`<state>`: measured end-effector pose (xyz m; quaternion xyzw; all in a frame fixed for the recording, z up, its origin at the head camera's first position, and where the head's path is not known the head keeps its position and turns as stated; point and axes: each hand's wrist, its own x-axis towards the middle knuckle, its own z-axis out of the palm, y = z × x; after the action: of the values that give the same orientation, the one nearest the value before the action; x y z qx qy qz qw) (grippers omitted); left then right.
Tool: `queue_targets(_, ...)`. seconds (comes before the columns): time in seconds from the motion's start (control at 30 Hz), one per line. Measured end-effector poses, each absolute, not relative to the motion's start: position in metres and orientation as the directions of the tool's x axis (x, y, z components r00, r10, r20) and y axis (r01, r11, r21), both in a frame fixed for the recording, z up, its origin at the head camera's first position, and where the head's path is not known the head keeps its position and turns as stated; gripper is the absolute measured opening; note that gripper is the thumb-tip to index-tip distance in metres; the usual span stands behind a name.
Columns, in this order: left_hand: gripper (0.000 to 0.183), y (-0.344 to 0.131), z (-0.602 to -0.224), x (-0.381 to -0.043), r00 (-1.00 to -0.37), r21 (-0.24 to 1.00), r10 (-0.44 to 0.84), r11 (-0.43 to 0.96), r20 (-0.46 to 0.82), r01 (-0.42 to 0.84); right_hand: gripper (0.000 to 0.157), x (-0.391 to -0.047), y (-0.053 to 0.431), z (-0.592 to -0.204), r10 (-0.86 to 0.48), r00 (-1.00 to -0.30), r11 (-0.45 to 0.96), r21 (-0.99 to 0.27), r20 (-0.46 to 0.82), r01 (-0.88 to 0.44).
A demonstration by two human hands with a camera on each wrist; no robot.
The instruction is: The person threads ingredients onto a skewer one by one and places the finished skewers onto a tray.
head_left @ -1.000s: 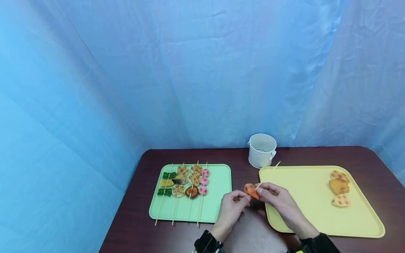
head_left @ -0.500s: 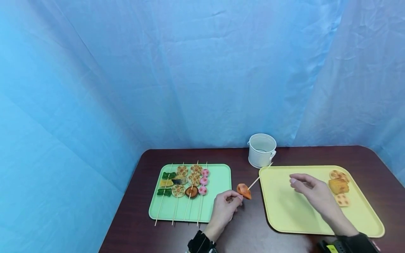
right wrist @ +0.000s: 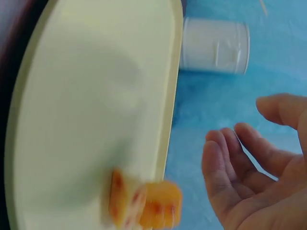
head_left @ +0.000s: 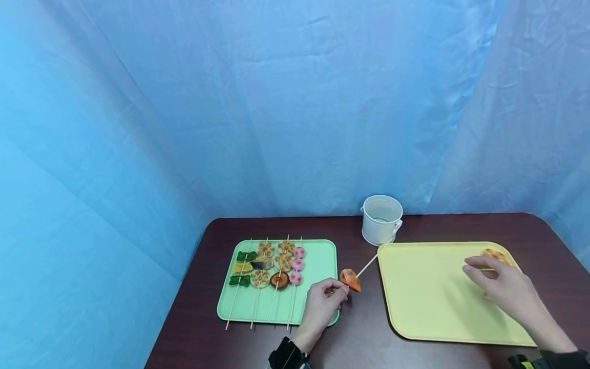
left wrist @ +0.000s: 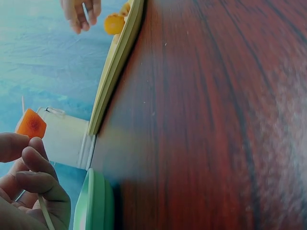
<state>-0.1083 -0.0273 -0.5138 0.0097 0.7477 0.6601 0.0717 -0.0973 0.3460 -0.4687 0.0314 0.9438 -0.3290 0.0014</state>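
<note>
My left hand (head_left: 319, 306) pinches a thin wooden skewer (head_left: 367, 265) low on its shaft, in front of the green tray (head_left: 322, 256). An orange food chunk (head_left: 350, 280), carrot-like in the left wrist view, is threaded on it just above the fingertips. The skewer's long end slants up to the right. My right hand (head_left: 504, 292) hovers over the right side of the yellow tray (head_left: 428, 292), fingers apart and holding nothing. Close below it are a spotted pale piece (right wrist: 127, 199) and a golden-yellow piece (right wrist: 162, 205); in the head view the hand hides them. A browned round slice (head_left: 494, 254) shows behind the hand.
Several finished skewers lie on the green tray, with green pieces (head_left: 246, 255), lotus slices (head_left: 260, 278), a mushroom (head_left: 279, 280) and pink rings (head_left: 296, 278). A white bucket (head_left: 381, 220) stands behind the trays. Blue cloth (head_left: 295, 113) hangs around the dark table (head_left: 359, 328).
My right hand let go of the skewer and moved right across the yellow tray to the food pieces. My left hand shifted slightly left with the skewer and orange chunk.
</note>
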Motion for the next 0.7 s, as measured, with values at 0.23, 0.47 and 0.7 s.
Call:
queue_targets(0.23,0.019,-0.029,-0.515,-0.109,-0.991,0.987,0.101,0.140,-0.089,-0.075,0.066,-0.095,0.373,-0.473,0.037,-0.996,0.858,-0.509,-0.078,0.071)
queue_targets(0.47,0.019,-0.029,-0.517,-0.109,-0.991,0.988,0.100,0.136,-0.086,-0.072,0.072,-0.095,0.389,-0.482,-0.028,-0.988,0.904,-0.425,-0.153,0.041)
queue_targets(0.7,0.015,-0.029,-0.519,-0.108,-0.993,0.988,0.088,0.139,-0.076,-0.063,0.046,-0.089,0.390,-0.489,-0.074,-0.991,0.924,-0.381,-0.108,-0.027)
